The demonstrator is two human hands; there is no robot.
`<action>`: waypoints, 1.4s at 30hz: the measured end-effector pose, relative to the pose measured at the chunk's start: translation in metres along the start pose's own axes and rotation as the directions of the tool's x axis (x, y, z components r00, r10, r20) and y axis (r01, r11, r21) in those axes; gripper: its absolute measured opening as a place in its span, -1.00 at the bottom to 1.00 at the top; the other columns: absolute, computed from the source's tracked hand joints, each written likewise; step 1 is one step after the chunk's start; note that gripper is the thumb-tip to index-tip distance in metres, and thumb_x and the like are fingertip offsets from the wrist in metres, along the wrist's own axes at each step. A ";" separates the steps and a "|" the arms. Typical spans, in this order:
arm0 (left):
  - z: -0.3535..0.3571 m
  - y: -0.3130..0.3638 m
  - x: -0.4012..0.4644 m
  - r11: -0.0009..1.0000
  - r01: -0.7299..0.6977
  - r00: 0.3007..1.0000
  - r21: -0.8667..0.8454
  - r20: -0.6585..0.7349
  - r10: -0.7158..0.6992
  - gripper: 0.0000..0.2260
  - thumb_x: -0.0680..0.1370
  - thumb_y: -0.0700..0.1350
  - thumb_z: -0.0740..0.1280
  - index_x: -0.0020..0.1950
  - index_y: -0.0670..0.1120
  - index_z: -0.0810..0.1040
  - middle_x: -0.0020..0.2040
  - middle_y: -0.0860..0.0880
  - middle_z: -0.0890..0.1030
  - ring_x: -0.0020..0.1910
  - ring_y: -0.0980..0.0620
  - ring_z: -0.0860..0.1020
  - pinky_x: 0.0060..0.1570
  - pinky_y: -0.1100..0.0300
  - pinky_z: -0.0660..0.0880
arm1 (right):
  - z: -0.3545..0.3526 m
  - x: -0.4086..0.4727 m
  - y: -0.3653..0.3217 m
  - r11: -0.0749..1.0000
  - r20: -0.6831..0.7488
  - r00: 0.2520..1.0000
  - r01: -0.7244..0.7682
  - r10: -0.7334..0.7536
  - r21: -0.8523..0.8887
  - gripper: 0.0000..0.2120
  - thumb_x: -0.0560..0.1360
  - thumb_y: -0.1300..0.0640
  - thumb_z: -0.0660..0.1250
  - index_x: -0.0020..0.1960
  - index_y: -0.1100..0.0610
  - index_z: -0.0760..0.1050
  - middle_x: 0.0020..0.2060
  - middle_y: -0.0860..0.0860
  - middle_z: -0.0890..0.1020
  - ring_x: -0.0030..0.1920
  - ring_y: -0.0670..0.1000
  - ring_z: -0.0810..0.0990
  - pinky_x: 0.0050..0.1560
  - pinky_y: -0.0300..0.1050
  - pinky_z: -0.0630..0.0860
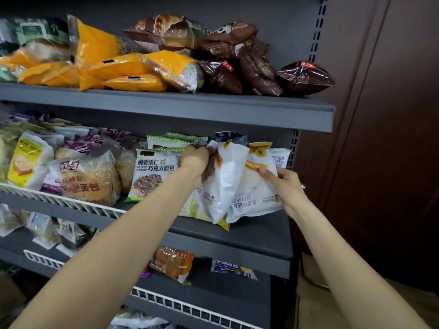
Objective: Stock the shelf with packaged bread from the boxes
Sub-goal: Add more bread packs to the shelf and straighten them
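Grey metal shelf unit (213,110), several tiers, slotted upright at the right end. Top tier: yellow bread packs (123,67) heaped left, brown glossy packs (237,60) heaped right. Middle tier: white wire front rail (59,200) along the left part, mixed packs behind it; a clear bag with a round brown loaf (90,179) leans at the rail, next to it a white pack with green trim and a chocolate-nut bun picture (152,172), upright. Lower tier: orange pack (173,262) and a blue-white pack (231,268), apart. Brown cardboard box (316,293) at lower right, beside the unit.

Task items: two white packaged breads at the right end of the middle tier, touching. Left hand (196,160) closed on the top edge of the white pack with orange print (225,181), which stands upright. Right hand (283,186) grips the right side of the white pack showing a sandwich picture (256,188), text upside down, bottom edge overhanging the shelf front.
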State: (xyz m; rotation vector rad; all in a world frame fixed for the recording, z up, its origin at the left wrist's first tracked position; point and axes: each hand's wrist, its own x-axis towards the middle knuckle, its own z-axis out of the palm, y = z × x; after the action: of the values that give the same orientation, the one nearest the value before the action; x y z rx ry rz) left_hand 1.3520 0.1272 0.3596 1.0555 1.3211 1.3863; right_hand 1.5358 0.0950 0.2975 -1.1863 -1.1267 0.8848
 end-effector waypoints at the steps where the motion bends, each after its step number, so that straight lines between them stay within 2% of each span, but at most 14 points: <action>1: 0.001 0.000 0.001 1.000 -0.008 1.000 0.020 -0.012 0.008 -0.91 0.54 -0.21 0.30 -0.02 -0.23 0.47 -0.27 -0.14 0.55 -0.23 -0.12 0.55 -0.14 0.03 0.51 | -0.005 0.002 -0.003 1.000 -0.048 0.999 0.020 -0.020 -0.013 -0.89 0.48 0.13 0.39 -0.09 0.18 0.59 -0.17 0.11 0.67 -0.21 0.05 0.64 -0.22 -0.13 0.57; 5: 0.001 -0.002 0.004 0.983 -0.076 0.995 0.164 -0.054 0.086 -0.72 0.59 -0.19 0.17 0.24 -0.28 0.46 0.19 -0.29 0.55 0.18 -0.25 0.54 0.13 -0.03 0.49 | -0.031 0.011 -0.009 0.993 -0.253 0.961 0.117 -0.110 0.011 -0.91 0.50 0.10 0.38 -0.11 0.11 0.53 -0.12 0.15 0.63 -0.12 0.12 0.59 -0.07 0.09 0.55; 8: 0.000 -0.003 0.005 0.955 -0.116 0.988 0.272 -0.069 0.140 -0.71 0.61 -0.19 0.14 0.26 -0.31 0.46 0.21 -0.30 0.55 0.19 -0.26 0.53 0.03 0.01 0.48 | -0.048 0.019 -0.015 0.920 -0.286 0.899 0.241 -0.332 -0.310 -0.89 0.50 0.08 0.36 -0.05 0.12 0.55 -0.16 0.08 0.61 -0.10 0.09 0.56 -0.04 0.10 0.49; 10: 0.001 0.000 0.003 0.934 -0.112 0.983 0.338 -0.099 0.153 -0.73 0.61 -0.20 0.12 0.23 -0.28 0.48 0.17 -0.29 0.57 0.15 -0.26 0.56 0.04 -0.02 0.50 | -0.053 0.026 -0.023 0.679 -0.210 0.838 0.234 -0.504 -0.696 -0.80 0.53 0.10 0.32 0.06 0.20 0.54 -0.09 0.16 0.57 -0.03 0.16 0.53 0.06 0.07 0.40; 13: 0.005 0.005 0.000 0.887 -0.173 0.964 0.428 -0.112 0.243 -0.75 0.61 -0.23 0.10 0.20 -0.26 0.48 0.17 -0.27 0.57 0.15 -0.25 0.55 0.06 0.01 0.49 | -0.046 0.031 -0.036 0.105 0.084 0.811 0.177 -0.578 -0.979 -0.70 0.52 0.25 0.25 0.23 0.14 0.52 0.13 0.16 0.52 0.20 0.20 0.44 0.43 0.15 0.03; 18: 0.005 0.006 0.004 0.784 -0.286 0.923 0.550 -0.060 0.379 -0.77 0.62 -0.22 0.12 0.17 -0.28 0.49 0.15 -0.26 0.58 0.15 -0.22 0.52 -0.13 0.15 0.33 | -0.015 0.049 -0.038 -0.550 0.537 0.777 0.306 -0.328 -0.777 -0.69 0.51 0.21 0.19 0.16 0.02 0.59 0.17 -0.02 0.52 0.30 0.05 0.39 0.50 0.08 -0.03; 20: 0.002 0.004 0.006 0.784 -0.288 0.924 0.549 -0.055 0.378 -0.78 0.63 -0.22 0.13 0.17 -0.27 0.49 0.15 -0.25 0.58 0.15 -0.21 0.52 -0.14 0.17 0.31 | 0.000 0.056 -0.030 -0.686 0.555 0.797 0.267 -0.238 -0.677 -0.73 0.51 0.11 0.20 0.09 -0.08 0.62 0.16 -0.09 0.55 0.33 -0.02 0.39 0.48 0.14 -0.21; 23: -0.002 0.002 0.007 0.787 -0.284 0.927 0.548 -0.053 0.371 -0.78 0.63 -0.21 0.12 0.17 -0.27 0.48 0.15 -0.25 0.58 0.07 -0.19 0.54 -0.15 0.18 0.32 | 0.009 0.062 -0.005 -0.668 0.532 0.816 0.267 -0.227 -0.694 -0.68 0.53 0.06 0.21 0.24 -0.09 0.54 0.34 -0.07 0.47 0.49 -0.01 0.20 0.39 0.19 -0.38; 26: -0.006 0.000 0.010 0.776 -0.282 0.931 0.564 -0.036 0.364 -0.78 0.62 -0.23 0.12 0.18 -0.25 0.49 0.14 -0.22 0.59 -0.06 -0.14 0.52 -0.19 0.19 0.31 | 0.010 0.058 0.027 -0.553 0.474 0.879 0.374 -0.043 -0.744 -0.56 0.57 0.21 0.15 0.45 0.07 0.28 0.48 0.07 0.20 0.54 0.11 -0.06 0.41 0.38 -0.21; 30: -0.007 -0.002 0.012 0.782 -0.281 0.936 0.557 -0.023 0.352 -0.80 0.62 -0.22 0.15 0.16 -0.23 0.50 0.13 -0.25 0.59 0.10 -0.20 0.55 -0.13 0.15 0.35 | 0.005 0.056 0.045 -0.065 0.154 0.965 0.143 -0.212 -0.988 -0.38 0.57 0.01 0.22 0.53 -0.04 0.00 0.53 0.18 -0.13 0.52 0.23 -0.21 0.34 0.46 0.13; 33: -0.004 -0.001 0.010 0.781 -0.294 0.936 0.551 0.000 0.352 -0.80 0.63 -0.20 0.15 0.16 -0.24 0.50 0.14 -0.26 0.58 0.12 -0.20 0.54 -0.11 0.16 0.35 | 0.003 0.056 0.053 0.326 -0.085 0.983 -0.027 -0.165 -0.945 -0.14 0.48 -0.14 0.31 0.53 -0.15 -0.24 0.49 0.26 -0.15 0.50 0.30 -0.12 0.28 0.33 0.35; 36: -0.003 -0.002 0.009 0.781 -0.304 0.933 0.545 0.006 0.359 -0.80 0.63 -0.20 0.15 0.14 -0.25 0.51 0.14 -0.26 0.58 0.13 -0.20 0.53 -0.10 0.17 0.34 | -0.001 0.059 0.055 0.586 -0.264 0.961 -0.167 -0.083 -0.793 -0.06 0.39 -0.10 0.46 0.52 -0.17 -0.11 0.42 0.30 0.02 0.39 0.35 0.16 0.27 0.22 0.35; 40: -0.002 -0.002 0.011 0.793 -0.291 0.941 0.536 0.008 0.340 -0.81 0.63 -0.22 0.15 0.13 -0.24 0.51 0.13 -0.25 0.58 0.12 -0.20 0.53 -0.09 0.15 0.38 | 0.002 0.067 0.056 0.914 -0.338 0.926 0.020 -0.170 -0.405 -0.33 0.46 -0.05 0.40 0.46 -0.14 0.14 0.27 0.13 0.22 0.28 0.15 0.28 0.33 0.15 0.33; 42: -0.003 -0.002 0.010 0.796 -0.288 0.943 0.532 0.010 0.334 -0.82 0.62 -0.19 0.17 0.12 -0.23 0.51 0.12 -0.24 0.58 0.12 -0.20 0.53 -0.05 0.13 0.40 | 0.007 0.073 0.059 0.848 -0.335 0.894 0.088 -0.299 -0.522 -0.30 0.52 0.20 0.35 0.50 -0.17 0.09 0.34 0.12 0.13 0.32 0.10 0.20 0.39 0.09 0.26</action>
State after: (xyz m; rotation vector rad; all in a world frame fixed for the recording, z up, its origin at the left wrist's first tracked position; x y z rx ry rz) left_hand 1.3470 0.1367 0.3572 1.6638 1.7054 1.3392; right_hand 1.5485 0.1768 0.2534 -1.5522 -1.1327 0.1570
